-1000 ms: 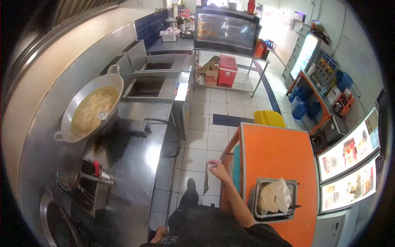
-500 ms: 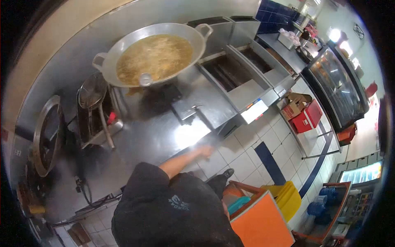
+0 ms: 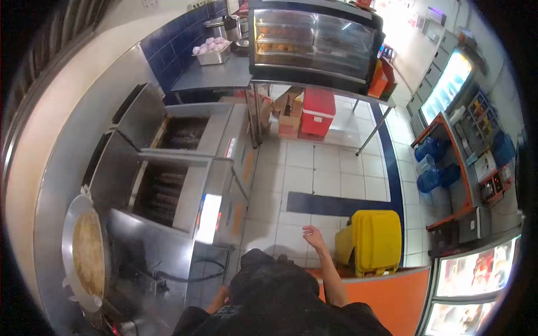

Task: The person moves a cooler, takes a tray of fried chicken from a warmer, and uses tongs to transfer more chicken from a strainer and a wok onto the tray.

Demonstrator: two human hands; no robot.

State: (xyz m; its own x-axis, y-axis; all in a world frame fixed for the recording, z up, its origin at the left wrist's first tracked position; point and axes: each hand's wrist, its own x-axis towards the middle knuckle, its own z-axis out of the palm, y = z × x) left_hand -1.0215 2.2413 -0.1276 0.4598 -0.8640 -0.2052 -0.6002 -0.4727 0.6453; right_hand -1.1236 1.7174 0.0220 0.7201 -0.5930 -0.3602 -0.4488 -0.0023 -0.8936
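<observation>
My right hand [image 3: 313, 235] hangs over the tiled floor just left of the yellow bin [image 3: 379, 242], not touching it. Its fingers are loosely bent and apart, and nothing shows in them. Low by my body, my left hand [image 3: 221, 295] is mostly covered by my dark shirt; its fingers are hidden. It is nearest to the steel worktop [image 3: 151, 238]. At the left, a large two-handled pan [image 3: 68, 246] contains bubbling oil [image 3: 89, 252].
Two fryer wells [image 3: 162, 190] line the left side. Ahead are a glass display case [image 3: 314, 42] on a steel table, a red cooler [image 3: 318, 112] and a cardboard box [image 3: 290, 120]. An orange counter [image 3: 386, 297] and a drinks fridge [image 3: 476, 274] are at the right.
My view has swung right, away from the pan, toward the display case and floor aisle. The pan is now at the far left. My right hand has come into view beside the yellow bin.
</observation>
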